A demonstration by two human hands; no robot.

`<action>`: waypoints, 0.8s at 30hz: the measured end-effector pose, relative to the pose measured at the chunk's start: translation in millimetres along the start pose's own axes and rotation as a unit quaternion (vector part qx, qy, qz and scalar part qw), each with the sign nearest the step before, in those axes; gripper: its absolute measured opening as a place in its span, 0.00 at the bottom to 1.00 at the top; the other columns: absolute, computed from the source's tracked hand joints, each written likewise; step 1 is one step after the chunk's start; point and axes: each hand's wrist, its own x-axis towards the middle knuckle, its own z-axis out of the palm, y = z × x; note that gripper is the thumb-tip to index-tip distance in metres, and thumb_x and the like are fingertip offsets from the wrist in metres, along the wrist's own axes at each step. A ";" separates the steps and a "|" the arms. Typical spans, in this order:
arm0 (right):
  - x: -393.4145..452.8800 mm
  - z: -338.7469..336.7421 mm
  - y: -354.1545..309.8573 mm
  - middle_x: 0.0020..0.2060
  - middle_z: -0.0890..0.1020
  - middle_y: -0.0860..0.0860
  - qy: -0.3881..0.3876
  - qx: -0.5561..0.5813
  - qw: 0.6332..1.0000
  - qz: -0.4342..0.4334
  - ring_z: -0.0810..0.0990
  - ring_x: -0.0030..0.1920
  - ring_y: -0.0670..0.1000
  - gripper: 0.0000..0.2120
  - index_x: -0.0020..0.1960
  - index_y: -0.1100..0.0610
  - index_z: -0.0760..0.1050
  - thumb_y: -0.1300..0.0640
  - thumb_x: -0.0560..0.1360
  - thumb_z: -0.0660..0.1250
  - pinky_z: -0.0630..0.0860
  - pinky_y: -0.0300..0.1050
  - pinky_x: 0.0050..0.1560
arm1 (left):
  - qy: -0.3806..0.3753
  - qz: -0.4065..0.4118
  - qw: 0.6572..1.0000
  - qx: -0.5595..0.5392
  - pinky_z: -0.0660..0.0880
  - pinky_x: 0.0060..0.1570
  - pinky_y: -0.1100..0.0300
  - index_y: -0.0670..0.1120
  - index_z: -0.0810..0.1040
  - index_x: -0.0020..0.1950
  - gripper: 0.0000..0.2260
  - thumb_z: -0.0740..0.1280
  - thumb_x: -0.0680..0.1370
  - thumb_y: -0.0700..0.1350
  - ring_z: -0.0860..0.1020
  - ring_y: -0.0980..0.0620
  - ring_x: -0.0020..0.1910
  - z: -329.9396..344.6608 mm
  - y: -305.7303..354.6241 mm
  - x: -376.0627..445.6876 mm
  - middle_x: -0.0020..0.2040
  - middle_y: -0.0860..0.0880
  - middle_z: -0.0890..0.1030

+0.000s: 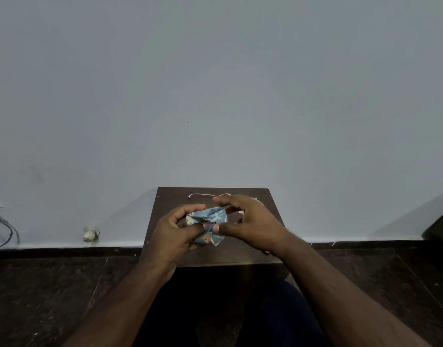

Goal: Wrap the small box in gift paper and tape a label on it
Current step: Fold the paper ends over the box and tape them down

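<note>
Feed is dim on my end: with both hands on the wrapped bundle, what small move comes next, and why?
Probably press the loose flap flat with the thumbs. The gift paper looks crumpled and unsealed, pinched by the left hand and the right hand above the table; no tape or label shows on it.

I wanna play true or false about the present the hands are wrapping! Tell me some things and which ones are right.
1. Both hands hold the wrapped bundle at once. True: the left hand and the right hand both grip it.
2. The gift paper is plain red. False: it is blue with small pictures on it.
3. The bundle lies flat on the floor. False: it is held up over the small dark table.
4. A thin white string lies at the table's far edge. True.
5. The paper looks smooth and neat. False: it is crumpled and bunched.
</note>
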 end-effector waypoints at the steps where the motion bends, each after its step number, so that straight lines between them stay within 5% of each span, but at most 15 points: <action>1: -0.3 2.7 0.0 0.59 0.80 0.38 0.008 0.009 1.000 0.005 0.78 0.56 0.38 0.26 0.66 0.45 0.78 0.54 0.70 0.78 0.76 0.37 0.53 | 0.003 0.001 1.000 0.002 0.84 0.42 0.51 0.48 0.84 0.56 0.14 0.73 0.74 0.32 0.86 0.46 0.47 -0.1 -0.4 0.4 0.47 0.52 0.87; 8: 1.3 11.6 -4.2 0.57 0.80 0.39 0.020 0.091 0.993 0.069 0.79 0.57 0.41 0.24 0.64 0.47 0.78 0.60 0.70 0.75 0.79 0.49 0.61 | 0.010 0.009 1.000 0.017 0.83 0.41 0.52 0.47 0.84 0.55 0.14 0.72 0.75 0.32 0.86 0.47 0.45 -1.2 -0.5 1.9 0.46 0.52 0.87; 18: 0.4 15.6 -9.9 0.57 0.81 0.40 -0.030 0.171 0.981 0.091 0.81 0.56 0.48 0.27 0.69 0.48 0.74 0.63 0.72 0.73 0.82 0.52 0.52 | 0.026 0.014 0.999 0.029 0.83 0.47 0.43 0.51 0.85 0.53 0.14 0.72 0.75 0.33 0.86 0.44 0.45 -1.0 -2.1 1.1 0.48 0.48 0.87; 24: 0.0 10.6 -3.8 0.56 0.84 0.50 0.018 0.271 0.959 0.084 0.83 0.56 0.44 0.22 0.66 0.54 0.76 0.70 0.75 0.69 0.82 0.50 0.54 | 0.021 -0.027 0.993 -0.109 0.83 0.48 0.44 0.44 0.81 0.60 0.13 0.70 0.77 0.34 0.85 0.42 0.53 -5.1 3.1 3.4 0.56 0.42 0.85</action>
